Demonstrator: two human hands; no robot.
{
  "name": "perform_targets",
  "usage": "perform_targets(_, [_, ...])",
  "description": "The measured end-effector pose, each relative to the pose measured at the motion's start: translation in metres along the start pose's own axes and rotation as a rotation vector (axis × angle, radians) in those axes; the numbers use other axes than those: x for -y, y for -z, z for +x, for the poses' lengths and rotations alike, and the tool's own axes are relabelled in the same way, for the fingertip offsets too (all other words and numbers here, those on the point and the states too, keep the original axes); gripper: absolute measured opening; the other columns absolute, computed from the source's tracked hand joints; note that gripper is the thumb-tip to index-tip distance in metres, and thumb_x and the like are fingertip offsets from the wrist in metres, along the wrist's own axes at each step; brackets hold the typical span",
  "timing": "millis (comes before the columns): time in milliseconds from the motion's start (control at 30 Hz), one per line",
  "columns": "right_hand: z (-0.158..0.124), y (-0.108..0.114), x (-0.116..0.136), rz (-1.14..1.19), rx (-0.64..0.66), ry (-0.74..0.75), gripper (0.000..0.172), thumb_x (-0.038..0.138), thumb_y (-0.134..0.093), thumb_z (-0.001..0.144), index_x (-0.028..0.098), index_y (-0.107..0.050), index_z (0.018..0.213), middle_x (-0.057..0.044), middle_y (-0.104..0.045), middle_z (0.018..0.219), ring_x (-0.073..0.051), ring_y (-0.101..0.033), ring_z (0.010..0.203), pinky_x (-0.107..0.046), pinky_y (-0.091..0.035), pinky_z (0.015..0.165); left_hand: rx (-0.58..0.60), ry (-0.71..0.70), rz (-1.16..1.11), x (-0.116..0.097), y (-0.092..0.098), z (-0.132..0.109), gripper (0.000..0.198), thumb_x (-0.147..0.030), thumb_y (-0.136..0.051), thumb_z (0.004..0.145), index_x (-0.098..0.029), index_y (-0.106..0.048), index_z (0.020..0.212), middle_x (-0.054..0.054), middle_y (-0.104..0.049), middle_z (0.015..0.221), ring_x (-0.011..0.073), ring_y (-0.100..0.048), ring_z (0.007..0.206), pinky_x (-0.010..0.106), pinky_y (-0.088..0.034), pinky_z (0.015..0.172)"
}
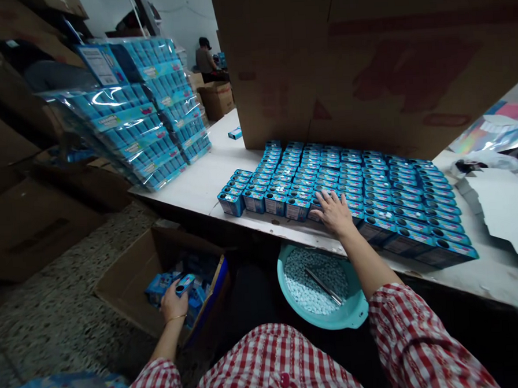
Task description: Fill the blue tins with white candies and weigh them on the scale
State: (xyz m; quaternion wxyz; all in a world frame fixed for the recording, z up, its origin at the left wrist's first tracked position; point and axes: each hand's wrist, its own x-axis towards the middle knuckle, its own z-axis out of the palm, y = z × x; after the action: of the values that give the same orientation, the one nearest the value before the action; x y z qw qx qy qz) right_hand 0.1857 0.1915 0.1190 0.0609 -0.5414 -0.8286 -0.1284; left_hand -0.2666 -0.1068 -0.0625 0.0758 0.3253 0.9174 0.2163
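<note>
My left hand (173, 305) reaches down into a cardboard box (129, 282) on the floor and is closed round a small blue container (185, 283). More blue containers lie in that box. My right hand (334, 213) lies flat with fingers spread on the front rows of many small blue boxes (349, 183) standing packed together on the white table (206, 179). A teal basin (354, 313) of small pale pellets with a metal tool in it sits on my lap, below the table edge.
Shrink-wrapped stacks of blue boxes (142, 113) lean at the table's left end. A big cardboard box (365, 61) stands behind the rows. White flat card pieces (502, 204) lie at right. A person (205, 58) sits far back among cartons.
</note>
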Motion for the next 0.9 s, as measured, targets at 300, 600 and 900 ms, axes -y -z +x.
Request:
perform_targets(300, [0.003,-0.018,-0.009,0.006,-0.12,0.05,0.055,0.047,-0.038,0.088,0.018,-0.044,0.135,-0.011,-0.046,0.138,-0.034,-0.034,0.129,-0.057,-0.024,0.104,-0.279,-0.124,-0.12,-0.022,0.013,0.003,0.049,-0.031,-0.049,0.078,-0.012,-0.051,0.123,0.018,-0.048,0.134,0.0316,-0.044,0.123,0.049,-0.034,0.102])
perform_targets(600, [-0.095,0.006,0.0,0.424,-0.471,-0.008,0.045,0.044,-0.04,0.089,0.02,-0.053,0.125,-0.011,-0.057,0.122,-0.025,-0.05,0.116,-0.043,-0.034,0.104,-0.122,-0.312,-0.351,-0.081,-0.001,-0.009,0.039,-0.028,-0.051,0.077,-0.012,-0.057,0.111,0.016,-0.057,0.121,0.0256,-0.052,0.116,0.042,-0.039,0.102])
perform_targets(900, [-0.314,-0.061,0.052,0.959,-0.087,-1.129,0.065,0.05,-0.056,0.072,0.012,-0.048,0.124,-0.02,-0.048,0.127,-0.024,-0.06,0.096,-0.039,-0.051,0.084,0.315,-0.317,-0.411,-0.136,-0.021,-0.039,0.032,-0.028,-0.053,0.078,-0.01,-0.061,0.104,0.013,-0.064,0.107,0.0203,-0.06,0.099,0.034,-0.043,0.095])
